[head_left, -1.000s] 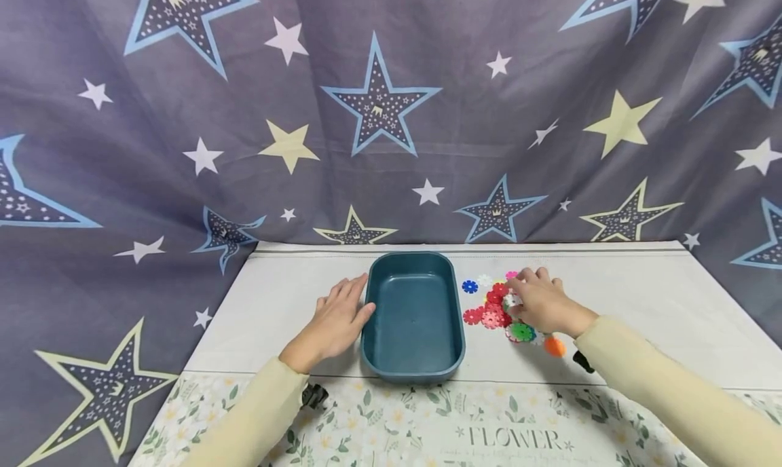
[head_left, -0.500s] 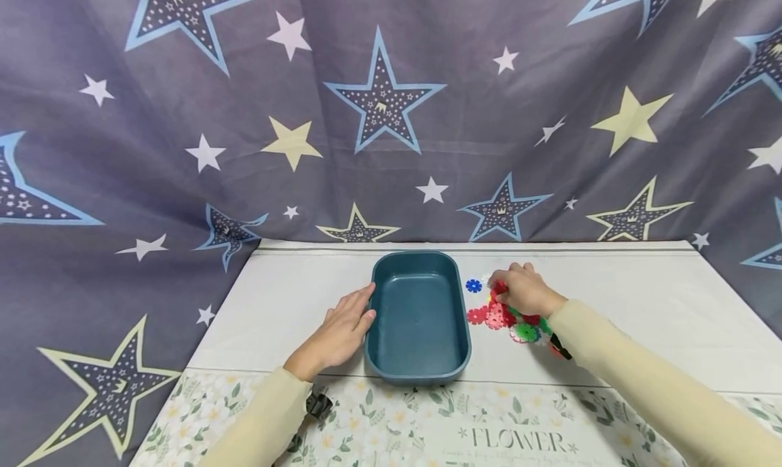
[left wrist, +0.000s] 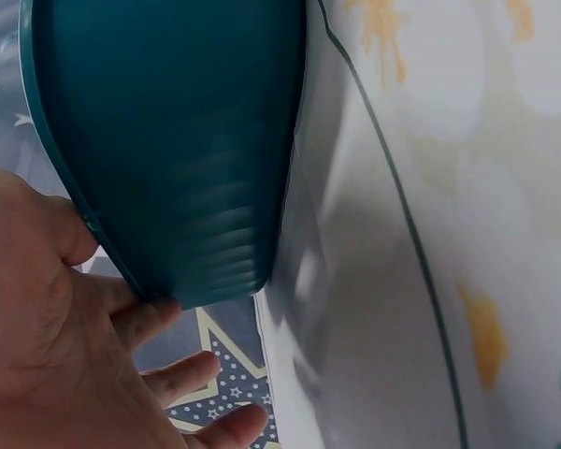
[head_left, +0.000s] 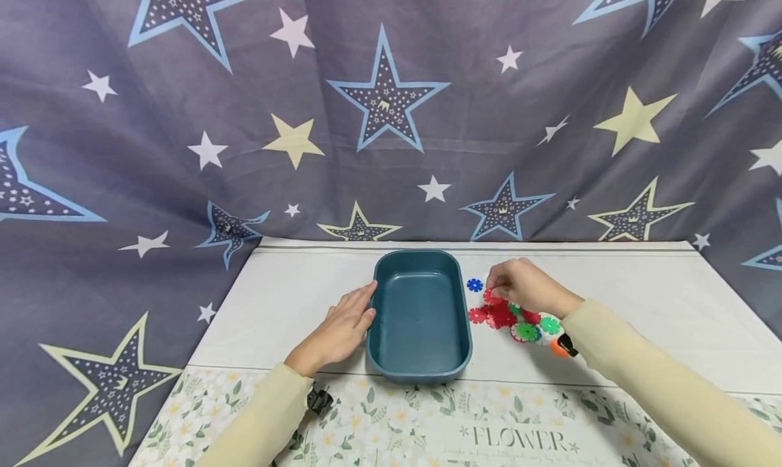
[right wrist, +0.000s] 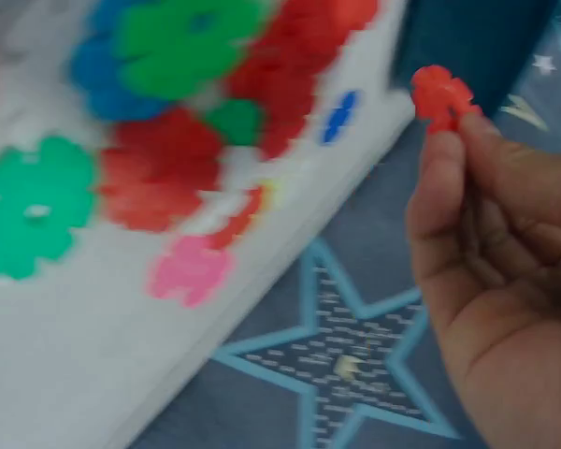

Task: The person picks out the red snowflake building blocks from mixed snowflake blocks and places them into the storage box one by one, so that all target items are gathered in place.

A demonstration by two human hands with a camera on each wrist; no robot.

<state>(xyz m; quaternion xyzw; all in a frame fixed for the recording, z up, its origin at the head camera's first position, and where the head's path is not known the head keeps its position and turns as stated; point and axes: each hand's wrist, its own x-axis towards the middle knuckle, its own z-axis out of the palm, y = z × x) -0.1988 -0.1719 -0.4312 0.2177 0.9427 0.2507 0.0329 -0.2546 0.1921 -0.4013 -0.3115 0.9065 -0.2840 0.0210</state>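
A teal rectangular tray [head_left: 418, 362] stands in the middle of the white table. My left hand [head_left: 339, 328] lies flat against its left wall [left wrist: 168, 187], fingers straight along the rim. To the right of the tray lies a pile of flower-shaped plastic discs [head_left: 510, 318] in red, green, blue, pink and orange. My right hand [head_left: 519, 285] hovers just above the pile and pinches one red disc [right wrist: 442, 95] between thumb and fingertips. The tray has nothing in it.
A single blue disc [head_left: 474, 285] lies apart, close to the tray's right rim. A grey star-printed cloth [head_left: 391, 114] hangs behind the table. The table's near edge carries a flower-printed strip [head_left: 513, 436].
My right hand has slid left across the pile, taken a red disc and lifted it slightly. The left hand has stayed against the tray.
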